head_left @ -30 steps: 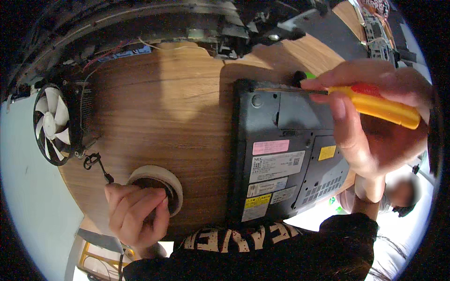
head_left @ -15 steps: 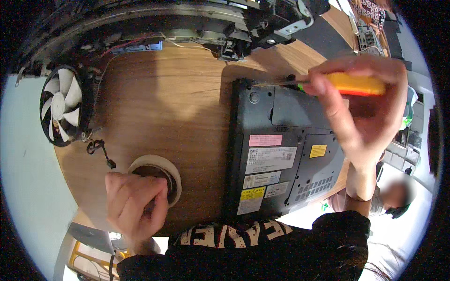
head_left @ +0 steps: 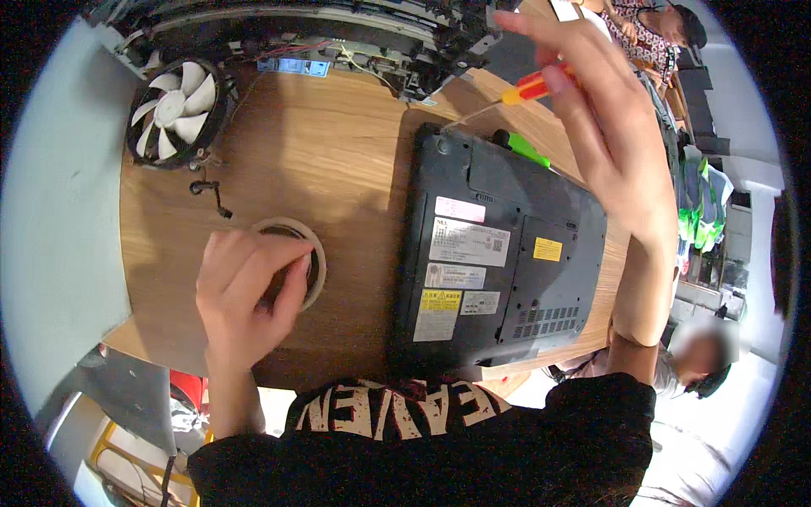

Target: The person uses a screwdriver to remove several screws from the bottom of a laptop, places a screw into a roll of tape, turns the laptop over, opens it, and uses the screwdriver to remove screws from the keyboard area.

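Note:
A black laptop (head_left: 541,290) lies underside up, with paper labels, screw holes and vent slots showing. My right hand (head_left: 621,144) is above its far side, thumb and fingers on the red and yellow handle of a screwdriver (head_left: 534,86). The slanted shaft runs down to the laptop's far left corner, its tip at or near a screw hole. To the left, my left hand (head_left: 245,283) is closed in a pinch over a tape roll (head_left: 314,258); anything small between its fingertips is hidden.
A green-handled tool (head_left: 527,149) lies at the laptop's far edge. A white-bladed fan (head_left: 171,108) with a black cable (head_left: 211,199) sits at the far left of the wooden table (head_left: 338,160). Dismantled machinery (head_left: 312,38) spans the back. Other people are on the right.
The view has shifted, so the table's things sit higher. My right hand has opened its outer fingers and tilted the screwdriver more steeply. The left hand stays by the tape roll.

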Demonstrator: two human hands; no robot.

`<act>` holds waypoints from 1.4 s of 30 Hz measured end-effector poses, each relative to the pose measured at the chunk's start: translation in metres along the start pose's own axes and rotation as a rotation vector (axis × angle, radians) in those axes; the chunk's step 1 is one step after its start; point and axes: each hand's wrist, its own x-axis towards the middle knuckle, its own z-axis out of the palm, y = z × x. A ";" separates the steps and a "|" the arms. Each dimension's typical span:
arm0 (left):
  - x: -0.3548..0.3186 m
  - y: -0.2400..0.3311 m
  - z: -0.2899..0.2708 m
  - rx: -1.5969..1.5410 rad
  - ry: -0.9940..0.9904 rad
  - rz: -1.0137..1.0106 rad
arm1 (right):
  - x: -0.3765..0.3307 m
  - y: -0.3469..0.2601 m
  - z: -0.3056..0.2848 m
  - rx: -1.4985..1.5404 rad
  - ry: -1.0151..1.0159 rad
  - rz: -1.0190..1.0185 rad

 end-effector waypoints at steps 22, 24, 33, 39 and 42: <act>0.003 0.019 0.005 -0.182 0.113 -0.314 | -0.020 0.020 -0.020 0.061 -0.038 0.185; 0.017 0.035 -0.002 -0.285 0.057 -0.390 | -0.021 0.023 -0.019 -0.039 -0.013 0.176; 0.115 0.033 0.055 -0.359 -0.110 0.033 | -0.005 0.027 -0.011 -0.405 -0.021 0.283; 0.118 0.042 0.078 -0.158 -0.078 -0.002 | -0.010 0.030 -0.008 -0.217 -0.057 0.310; 0.127 0.051 0.080 -0.202 -0.008 0.040 | -0.012 0.028 -0.014 -0.180 -0.106 0.285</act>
